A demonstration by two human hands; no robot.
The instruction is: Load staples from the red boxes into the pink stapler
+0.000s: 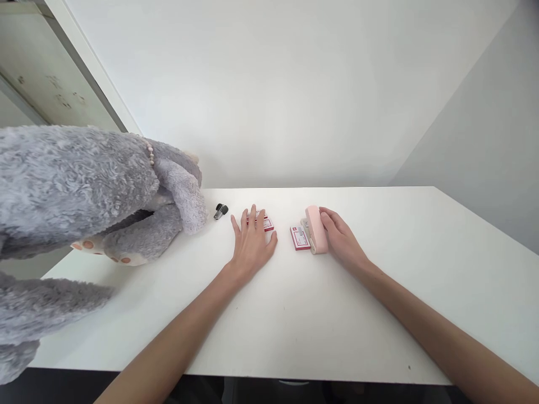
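Note:
My left hand point(249, 245) lies palm down with its fingers spread over a small red-and-white box point(268, 225), which the fingers partly hide. My right hand point(342, 238) is at the right side of a pink stapler point(316, 230), its thumb bent against the upper part and its other fingers mostly hidden. The stapler rests on the table, its pale base turned to the left. Close by that base lies another red-and-white box point(300, 238), flat, with a printed label; it looks like a staples box.
A small staple remover with black grips point(220, 211) lies left of my left hand. Large grey plush toys point(84, 185) take up the left side of the white table point(261, 325). A white wall point(273, 95) rises behind the table's back edge.

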